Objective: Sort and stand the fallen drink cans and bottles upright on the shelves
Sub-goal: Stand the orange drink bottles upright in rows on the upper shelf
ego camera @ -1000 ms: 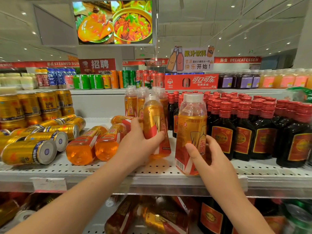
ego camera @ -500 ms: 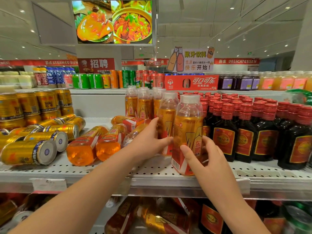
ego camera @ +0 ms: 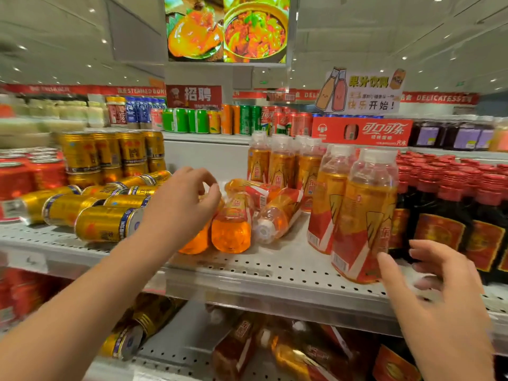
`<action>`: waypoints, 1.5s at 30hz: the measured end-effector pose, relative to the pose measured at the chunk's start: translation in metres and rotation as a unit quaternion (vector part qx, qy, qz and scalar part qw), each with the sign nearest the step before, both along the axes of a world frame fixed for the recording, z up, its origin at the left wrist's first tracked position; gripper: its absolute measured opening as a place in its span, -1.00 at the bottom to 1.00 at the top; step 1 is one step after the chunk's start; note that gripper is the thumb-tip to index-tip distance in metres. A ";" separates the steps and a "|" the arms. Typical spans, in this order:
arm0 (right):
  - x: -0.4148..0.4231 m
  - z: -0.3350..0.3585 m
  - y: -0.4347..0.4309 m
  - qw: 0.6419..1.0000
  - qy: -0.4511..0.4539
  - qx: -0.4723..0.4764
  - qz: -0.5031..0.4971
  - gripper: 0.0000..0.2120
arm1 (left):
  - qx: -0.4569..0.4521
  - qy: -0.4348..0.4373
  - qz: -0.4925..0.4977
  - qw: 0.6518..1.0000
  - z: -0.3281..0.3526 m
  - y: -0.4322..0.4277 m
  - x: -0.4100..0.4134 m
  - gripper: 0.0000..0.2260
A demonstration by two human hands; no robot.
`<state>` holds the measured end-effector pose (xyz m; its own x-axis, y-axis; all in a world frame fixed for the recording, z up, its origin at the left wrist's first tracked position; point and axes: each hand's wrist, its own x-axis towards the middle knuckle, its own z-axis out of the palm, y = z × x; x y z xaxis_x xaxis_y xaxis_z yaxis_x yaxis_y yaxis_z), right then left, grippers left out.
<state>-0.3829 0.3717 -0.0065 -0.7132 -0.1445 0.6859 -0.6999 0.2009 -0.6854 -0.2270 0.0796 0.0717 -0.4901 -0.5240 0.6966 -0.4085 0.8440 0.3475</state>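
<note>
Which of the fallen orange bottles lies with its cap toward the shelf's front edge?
The rightmost fallen bottle: its white cap faces the front, while its left neighbour shows its orange base.

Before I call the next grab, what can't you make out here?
Head view only.
- Fallen bottle under the left hand: hand covers most; grip unclear.
- Right hand: motion-blurred; contact with front upright bottle unclear.
- Lower-shelf cans: dim, blurred, partly behind the shelf lip.

1 fallen bottle (ego camera: 193, 241) (orange) half behind left hand (ego camera: 178, 206)
</note>
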 end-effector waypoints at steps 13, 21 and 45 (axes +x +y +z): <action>0.074 0.031 -0.170 0.976 0.015 0.196 0.092 -0.57 | 0.201 -0.356 -0.057 0.911 0.024 -0.071 -0.003 -0.61; 0.087 0.049 -0.198 0.935 0.001 0.347 -0.065 -0.37 | 0.278 -0.334 -0.138 0.890 0.019 -0.100 -0.032 -0.63; 0.083 0.074 -0.236 0.922 -0.243 0.296 0.059 -0.41 | 0.205 -0.337 -0.133 0.909 0.022 -0.134 -0.029 -0.59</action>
